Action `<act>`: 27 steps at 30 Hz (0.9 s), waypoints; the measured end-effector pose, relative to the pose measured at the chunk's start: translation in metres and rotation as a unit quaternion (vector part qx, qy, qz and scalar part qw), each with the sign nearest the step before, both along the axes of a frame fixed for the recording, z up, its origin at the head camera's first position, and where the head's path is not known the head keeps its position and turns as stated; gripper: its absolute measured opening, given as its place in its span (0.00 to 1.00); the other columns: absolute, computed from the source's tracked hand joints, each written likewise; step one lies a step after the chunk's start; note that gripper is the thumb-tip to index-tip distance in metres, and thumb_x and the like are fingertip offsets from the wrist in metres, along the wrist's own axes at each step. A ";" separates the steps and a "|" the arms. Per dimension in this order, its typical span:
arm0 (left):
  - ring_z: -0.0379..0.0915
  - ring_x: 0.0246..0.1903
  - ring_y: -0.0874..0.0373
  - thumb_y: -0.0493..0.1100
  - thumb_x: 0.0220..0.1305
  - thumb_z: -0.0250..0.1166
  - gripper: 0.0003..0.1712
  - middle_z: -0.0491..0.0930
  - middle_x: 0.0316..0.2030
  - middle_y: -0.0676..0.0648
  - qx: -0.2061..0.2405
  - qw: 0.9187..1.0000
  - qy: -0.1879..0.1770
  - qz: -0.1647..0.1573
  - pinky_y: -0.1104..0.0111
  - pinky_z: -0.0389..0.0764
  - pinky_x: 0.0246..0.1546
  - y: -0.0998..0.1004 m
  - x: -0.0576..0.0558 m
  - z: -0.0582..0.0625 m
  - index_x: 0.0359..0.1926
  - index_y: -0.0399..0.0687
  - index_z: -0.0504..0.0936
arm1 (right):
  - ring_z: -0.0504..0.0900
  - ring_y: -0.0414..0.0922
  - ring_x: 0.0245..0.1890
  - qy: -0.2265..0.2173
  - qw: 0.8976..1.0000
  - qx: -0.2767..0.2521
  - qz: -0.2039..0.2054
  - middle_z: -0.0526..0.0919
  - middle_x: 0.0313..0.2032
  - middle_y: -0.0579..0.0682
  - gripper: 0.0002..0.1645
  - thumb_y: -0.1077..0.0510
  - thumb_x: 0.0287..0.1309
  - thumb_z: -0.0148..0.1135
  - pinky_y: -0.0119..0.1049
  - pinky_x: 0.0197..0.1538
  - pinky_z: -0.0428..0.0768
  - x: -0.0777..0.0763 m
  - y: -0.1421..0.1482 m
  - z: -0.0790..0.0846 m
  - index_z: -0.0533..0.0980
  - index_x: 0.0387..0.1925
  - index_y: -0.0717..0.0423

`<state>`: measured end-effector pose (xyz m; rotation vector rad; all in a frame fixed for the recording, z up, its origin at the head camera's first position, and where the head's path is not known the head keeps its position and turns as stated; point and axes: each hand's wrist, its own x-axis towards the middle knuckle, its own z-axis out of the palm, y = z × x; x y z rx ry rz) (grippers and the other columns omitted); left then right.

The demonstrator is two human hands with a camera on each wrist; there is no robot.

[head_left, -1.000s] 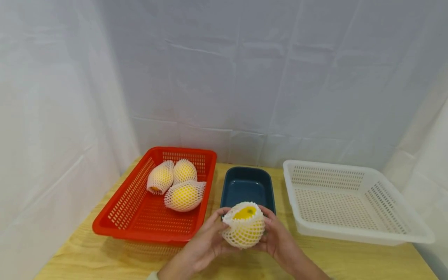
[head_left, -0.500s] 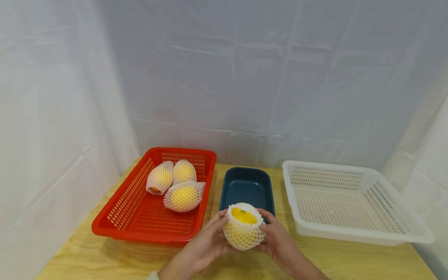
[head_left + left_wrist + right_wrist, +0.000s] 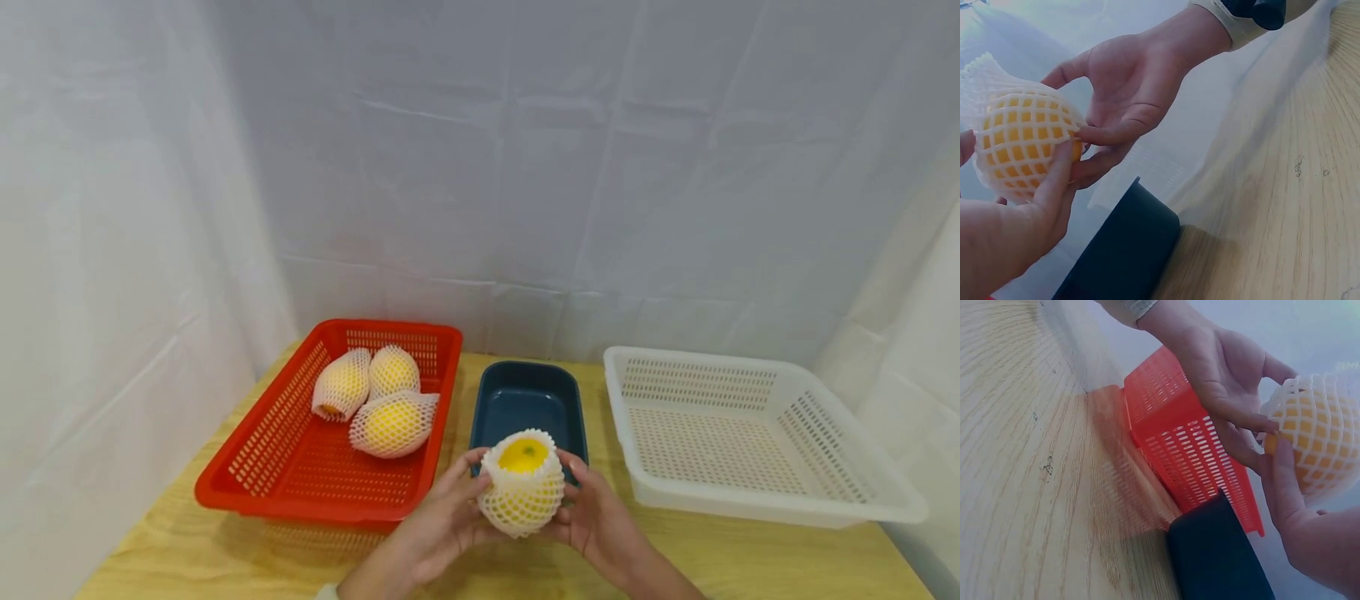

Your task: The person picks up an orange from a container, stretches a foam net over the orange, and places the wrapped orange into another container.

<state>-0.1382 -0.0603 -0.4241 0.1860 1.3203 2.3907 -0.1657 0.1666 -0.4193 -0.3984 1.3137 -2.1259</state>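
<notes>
A yellow fruit [image 3: 523, 492] in a white foam net is held up between both hands, in front of the blue tray [image 3: 528, 400]. The net's rim lies open at the top and bares yellow skin with a greenish spot. My left hand [image 3: 448, 517] holds the fruit's left side, its thumb near the net's rim. On the other side my right hand [image 3: 600, 521] holds it with curled fingers. In the left wrist view, fingertips of both hands meet at the underside of the netted fruit [image 3: 1025, 134]. The right wrist view shows the same grip around the netted fruit [image 3: 1322, 434].
At the left stands a red basket [image 3: 330, 506] with three netted yellow fruits [image 3: 393, 423] in it. A white basket [image 3: 750, 492] stands at the right, with no fruit in it. All rest on a wooden table [image 3: 705, 558] with white cloth [image 3: 465, 167] around it.
The fruit has tipped forward and back in the hands, so its bare top and greenish spot show differently. Both hands stay almost in place; baskets and tray have not moved.
</notes>
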 end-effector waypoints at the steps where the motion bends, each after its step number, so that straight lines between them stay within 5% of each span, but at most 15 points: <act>1: 0.76 0.48 0.50 0.45 0.71 0.56 0.25 0.69 0.55 0.41 0.003 1.000 0.002 -0.001 0.55 0.79 0.50 0.000 0.000 0.000 0.64 0.52 0.57 | 0.82 0.45 0.47 0.002 1.000 -0.003 0.003 0.77 0.52 0.51 0.42 0.42 0.74 0.30 0.41 0.53 0.80 0.000 0.000 0.000 0.28 0.72 0.61; 8: 0.76 0.48 0.51 0.41 0.70 0.57 0.22 0.70 0.55 0.43 0.029 0.999 0.012 -0.016 0.56 0.79 0.51 -0.003 0.001 0.000 0.60 0.55 0.60 | 0.82 0.47 0.48 0.020 0.999 -0.028 0.015 0.78 0.53 0.48 0.22 0.49 0.75 0.30 0.44 0.53 0.79 -0.001 0.001 -0.003 0.55 0.65 0.48; 11: 0.76 0.49 0.52 0.42 0.70 0.58 0.21 0.69 0.56 0.43 0.032 0.999 0.008 -0.012 0.57 0.79 0.50 -0.004 0.002 0.000 0.60 0.55 0.62 | 0.82 0.47 0.48 0.022 0.999 -0.037 0.026 0.78 0.52 0.49 0.19 0.49 0.75 0.29 0.44 0.54 0.79 -0.001 0.002 -0.004 0.59 0.61 0.44; 19: 0.73 0.50 0.50 0.41 0.70 0.54 0.21 0.64 0.60 0.41 0.025 1.000 -0.009 -0.005 0.55 0.79 0.51 -0.003 0.002 0.000 0.61 0.52 0.62 | 0.82 0.46 0.47 0.024 0.998 -0.046 0.025 0.77 0.52 0.48 0.20 0.51 0.74 0.29 0.43 0.53 0.80 -0.001 0.001 -0.006 0.60 0.62 0.45; 27: 0.75 0.50 0.47 0.55 0.74 0.50 0.29 0.66 0.60 0.39 0.022 0.999 -0.028 -0.008 0.50 0.77 0.52 0.001 0.000 -0.001 0.67 0.47 0.55 | 0.82 0.45 0.45 0.004 0.998 0.041 -0.042 0.78 0.48 0.49 0.35 0.56 0.70 0.40 0.43 0.51 0.80 -0.001 -0.004 -0.005 0.43 0.70 0.66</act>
